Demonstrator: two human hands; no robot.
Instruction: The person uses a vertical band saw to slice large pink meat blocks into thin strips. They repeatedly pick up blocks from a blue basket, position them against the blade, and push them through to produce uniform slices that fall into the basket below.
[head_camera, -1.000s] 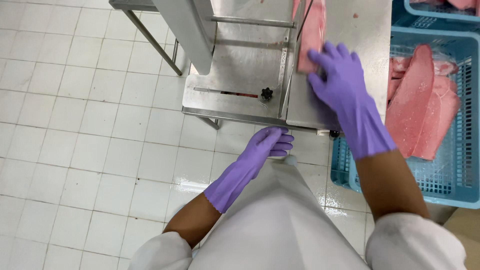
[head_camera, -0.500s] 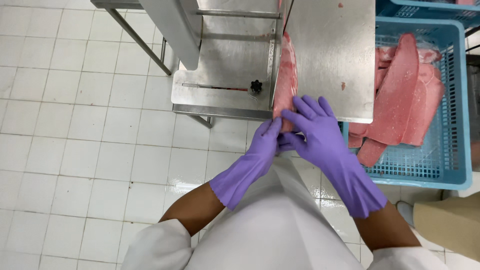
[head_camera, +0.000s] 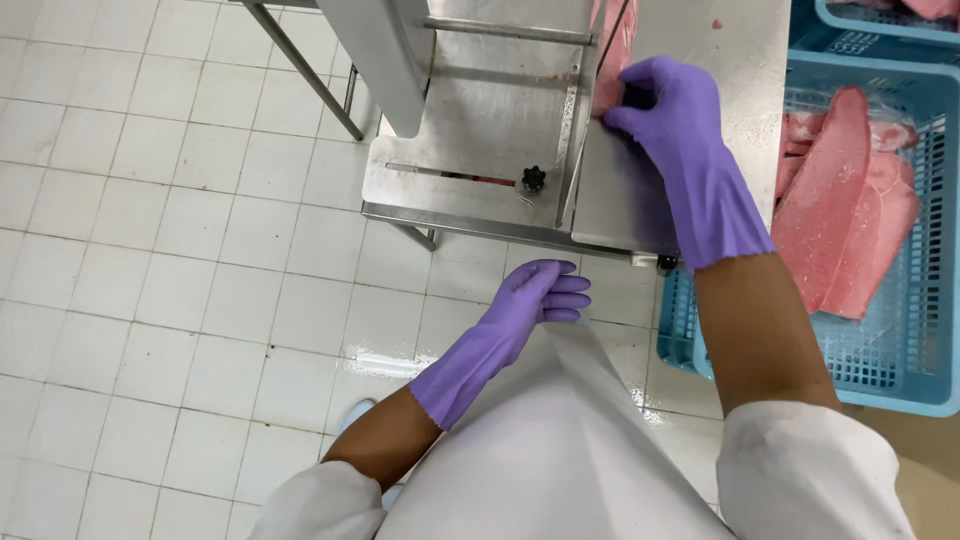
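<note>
Both my hands wear purple gloves. My right hand (head_camera: 672, 110) is stretched out over the steel machine table (head_camera: 470, 195), its fingers closed on the near end of a pink fish slab (head_camera: 610, 50) that stands on edge against the upright metal plate. My left hand (head_camera: 540, 293) hangs below the table's front edge, close to my white coat, with its fingers held together and slightly curled; it holds nothing. A black knob (head_camera: 533, 180) sits on the table just left of the plate.
A blue plastic crate (head_camera: 900, 370) on the right holds large pink fish fillets (head_camera: 845, 200); a second blue crate (head_camera: 870, 20) stands behind it. The machine's steel legs (head_camera: 300, 65) stand on a wet white tiled floor (head_camera: 150, 250).
My right hand has pushed the fish slab away from me along the plate. My left hand has let go of the slab and dropped back beside my coat.
</note>
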